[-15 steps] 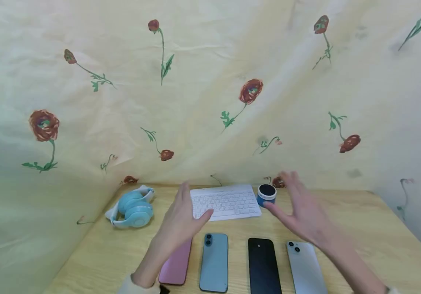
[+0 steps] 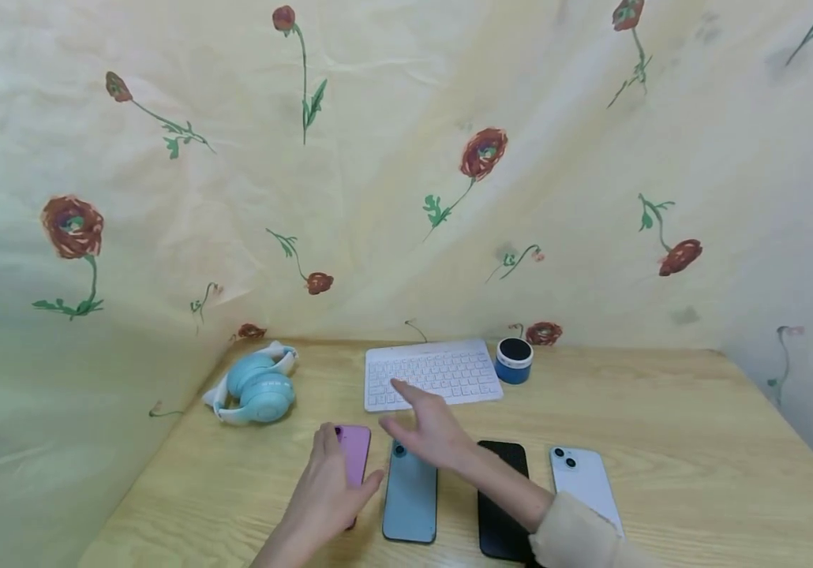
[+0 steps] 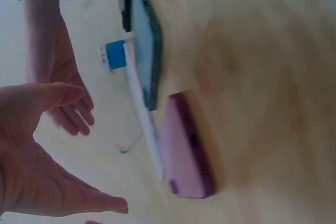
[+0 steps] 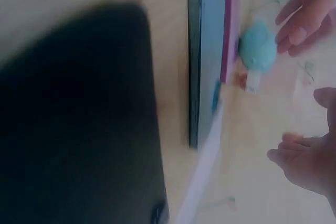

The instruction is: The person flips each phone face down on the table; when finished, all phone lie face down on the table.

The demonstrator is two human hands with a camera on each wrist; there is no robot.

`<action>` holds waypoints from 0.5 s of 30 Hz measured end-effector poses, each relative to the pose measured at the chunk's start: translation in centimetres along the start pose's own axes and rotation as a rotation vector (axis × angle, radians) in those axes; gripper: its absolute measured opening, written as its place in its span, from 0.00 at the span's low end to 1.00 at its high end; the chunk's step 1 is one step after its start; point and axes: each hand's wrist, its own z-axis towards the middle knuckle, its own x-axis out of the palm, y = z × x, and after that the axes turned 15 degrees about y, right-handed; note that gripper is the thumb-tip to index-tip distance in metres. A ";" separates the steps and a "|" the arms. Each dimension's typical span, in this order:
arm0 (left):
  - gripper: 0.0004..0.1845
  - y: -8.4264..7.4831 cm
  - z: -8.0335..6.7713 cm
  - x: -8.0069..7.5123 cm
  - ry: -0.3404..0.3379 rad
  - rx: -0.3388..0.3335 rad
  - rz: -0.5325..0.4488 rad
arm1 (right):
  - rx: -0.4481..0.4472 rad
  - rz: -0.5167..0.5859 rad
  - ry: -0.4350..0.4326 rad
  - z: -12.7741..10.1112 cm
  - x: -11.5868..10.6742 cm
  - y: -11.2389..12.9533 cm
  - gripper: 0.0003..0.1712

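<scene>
Both hands are coming down and inward from where they were hovering half a second ago, up beside the white keyboard: they are now sitting low over the row of phones in front of it, so the work is shifting from the keyboard to the phones.

The desk is carrying everything, with the keyboard at its back edge as the landmark. Left of the keyboard the blue headphones are lying; just right of it the small blue speaker is standing.

In front of the keyboard the four phones are lying flat in a row: the pink phone, the teal phone, the black phone and the white phone.

The right hand is reaching across, between the keyboard and the teal phone, its grip spread with straight fingers and holding nothing. The left hand is hovering over the pink phone, grip apart and empty; whether it is touching the phone I cannot tell.
</scene>
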 end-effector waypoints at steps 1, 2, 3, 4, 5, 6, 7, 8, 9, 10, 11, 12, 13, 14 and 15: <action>0.55 0.3 -0.1 0.3 -0.020 0.010 0.001 | -0.012 0.017 0.002 0.3 0.7 0.2 0.34; 0.55 0.7 -0.3 0.7 -0.033 0.018 0.009 | -0.020 0.022 0.002 0.6 1.4 0.4 0.33; 0.55 1.1 -0.4 1.1 -0.044 0.032 0.015 | -0.027 0.021 0.007 0.8 2.0 0.5 0.33; 0.55 1.4 -0.6 1.4 -0.045 0.035 0.018 | -0.032 0.022 0.017 1.0 2.6 0.7 0.32; 0.56 1.8 -0.7 1.7 -0.034 0.032 0.019 | -0.034 0.016 0.031 1.2 3.1 0.9 0.32; 0.57 2.0 -0.9 2.1 -0.019 0.028 0.015 | -0.026 0.009 0.050 1.3 3.6 1.0 0.32; 0.58 2.3 -1.0 2.4 0.001 0.024 0.009 | -0.015 -0.003 0.068 1.5 4.1 1.2 0.32; 0.58 2.5 -1.0 2.6 0.026 0.015 0.000 | 0.001 -0.018 0.087 1.6 4.5 1.3 0.32; 0.59 2.7 -1.0 2.8 0.046 0.011 -0.011 | 0.017 -0.028 0.107 1.6 4.9 1.4 0.32; 0.59 2.8 -1.1 3.0 0.070 0.001 -0.022 | 0.037 -0.035 0.124 1.7 5.3 1.5 0.32; 0.60 2.9 -1.1 3.2 0.088 -0.002 -0.028 | 0.056 -0.047 0.135 1.7 5.6 1.5 0.33; 0.60 2.9 -1.0 3.3 0.100 0.000 -0.030 | 0.076 -0.052 0.146 1.7 6.0 1.6 0.33; 0.60 2.9 -1.0 3.4 0.105 0.004 -0.022 | 0.090 -0.061 0.152 1.7 6.3 1.6 0.33; 0.60 2.9 -0.9 3.6 0.107 0.006 -0.010 | 0.105 -0.066 0.158 1.7 6.6 1.6 0.34; 0.59 2.9 -0.9 3.7 0.110 0.005 0.011 | 0.118 -0.075 0.162 1.6 6.9 1.7 0.34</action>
